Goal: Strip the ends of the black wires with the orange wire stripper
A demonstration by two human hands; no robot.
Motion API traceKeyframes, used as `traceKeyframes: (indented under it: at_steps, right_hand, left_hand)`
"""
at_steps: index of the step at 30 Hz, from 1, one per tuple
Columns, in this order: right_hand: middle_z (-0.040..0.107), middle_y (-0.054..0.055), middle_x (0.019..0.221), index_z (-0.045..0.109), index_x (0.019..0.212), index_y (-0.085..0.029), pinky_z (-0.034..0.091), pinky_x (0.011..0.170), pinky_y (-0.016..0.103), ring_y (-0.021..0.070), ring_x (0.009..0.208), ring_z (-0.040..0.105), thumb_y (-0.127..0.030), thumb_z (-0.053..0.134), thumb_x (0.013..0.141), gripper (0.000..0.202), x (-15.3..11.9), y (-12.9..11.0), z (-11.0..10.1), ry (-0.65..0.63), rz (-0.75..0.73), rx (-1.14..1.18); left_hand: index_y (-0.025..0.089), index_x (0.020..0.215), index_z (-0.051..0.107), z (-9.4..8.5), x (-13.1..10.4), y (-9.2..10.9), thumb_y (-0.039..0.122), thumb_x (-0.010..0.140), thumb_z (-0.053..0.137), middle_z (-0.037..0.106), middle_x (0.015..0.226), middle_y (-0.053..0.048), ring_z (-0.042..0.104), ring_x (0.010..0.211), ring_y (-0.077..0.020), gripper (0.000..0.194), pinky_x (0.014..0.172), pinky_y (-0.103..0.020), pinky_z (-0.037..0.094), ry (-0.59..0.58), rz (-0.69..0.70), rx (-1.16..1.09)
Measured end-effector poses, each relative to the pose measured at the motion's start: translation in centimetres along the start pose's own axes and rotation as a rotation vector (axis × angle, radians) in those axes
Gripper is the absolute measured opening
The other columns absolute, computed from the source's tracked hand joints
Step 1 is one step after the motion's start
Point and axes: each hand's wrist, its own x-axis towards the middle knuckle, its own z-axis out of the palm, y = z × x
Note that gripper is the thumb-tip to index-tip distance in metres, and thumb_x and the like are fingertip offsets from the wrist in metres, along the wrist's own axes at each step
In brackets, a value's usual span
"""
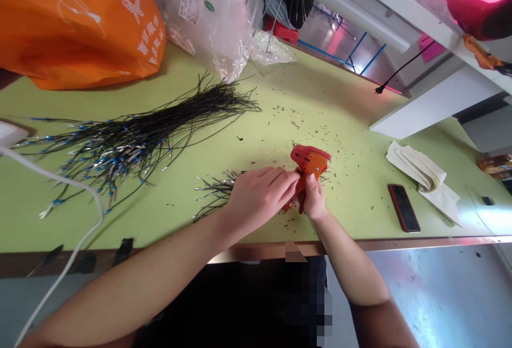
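My right hand is wrapped round the handles of a red and orange wire stripper, its head raised over the table. My left hand is closed at the tool's left side, fingertips by its jaw; what they pinch is hidden. Black wires with bare silvery ends lie beside and partly under my left hand. Further left spreads a large bundle of black wires, many with blue connectors at their left ends.
Small black clippings dot the green table. An orange bag and clear plastic bags stand at the back left. A phone and folded papers lie right. A white cable crosses the left. Another person sits beyond.
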Motion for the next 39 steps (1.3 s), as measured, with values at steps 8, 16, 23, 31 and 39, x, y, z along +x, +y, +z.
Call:
traceKeyframes:
  at_steps: [8,16,23,31,39]
  right_hand:
    - [0.047,0.000,0.050,0.060,0.068,-0.027,0.047,0.042,0.034,0.0196,0.049,0.054,-0.084,0.055,0.086,0.060,0.8,-1.5,0.6,0.060,-0.040,0.027]
    - [0.065,0.001,0.078,0.062,0.087,-0.024,0.059,0.065,0.032,0.0169,0.066,0.062,-0.056,0.076,0.084,0.035,1.4,-1.7,-0.6,0.057,-0.018,0.146]
    - [0.066,0.000,0.081,0.064,0.088,-0.025,0.060,0.076,0.035,0.0181,0.075,0.065,-0.050,0.080,0.083,0.030,1.7,-1.4,-0.8,-0.003,-0.006,0.130]
    - [0.068,0.001,0.083,0.063,0.088,-0.024,0.064,0.079,0.038,0.0190,0.078,0.069,-0.045,0.081,0.083,0.028,2.6,-1.0,-1.2,0.064,-0.035,0.229]
    - [0.066,-0.002,0.076,0.064,0.088,-0.022,0.065,0.083,0.038,0.0163,0.076,0.069,-0.034,0.085,0.079,0.026,4.0,-1.2,-3.1,0.285,-0.174,0.412]
  left_hand:
    - [0.019,0.101,0.062,0.0,0.1,-0.1,0.008,0.100,0.059,0.074,0.076,0.003,0.067,0.062,-0.0115,0.011,0.059,-0.026,0.051,0.025,-0.003,-0.024]
    - [0.019,0.099,0.063,0.1,0.1,-0.5,0.013,0.100,0.061,0.073,0.073,0.003,0.065,0.059,-0.0106,0.007,0.056,-0.025,0.047,0.039,-0.024,-0.031]
    - [0.018,0.098,0.067,1.1,-0.4,-1.1,0.015,0.101,0.060,0.072,0.071,0.003,0.065,0.060,-0.0109,0.009,0.055,-0.023,0.045,-0.008,-0.071,-0.027]
    - [0.020,0.106,0.071,2.2,-0.8,-2.2,0.019,0.103,0.058,0.076,0.078,0.001,0.065,0.057,-0.0096,0.014,0.054,-0.022,0.044,-0.083,-0.095,-0.088]
    - [0.020,0.104,0.076,1.6,-0.3,-5.3,0.031,0.107,0.053,0.080,0.083,-0.001,0.071,0.064,-0.0130,0.026,0.054,-0.023,0.046,-0.210,-0.058,-0.048]
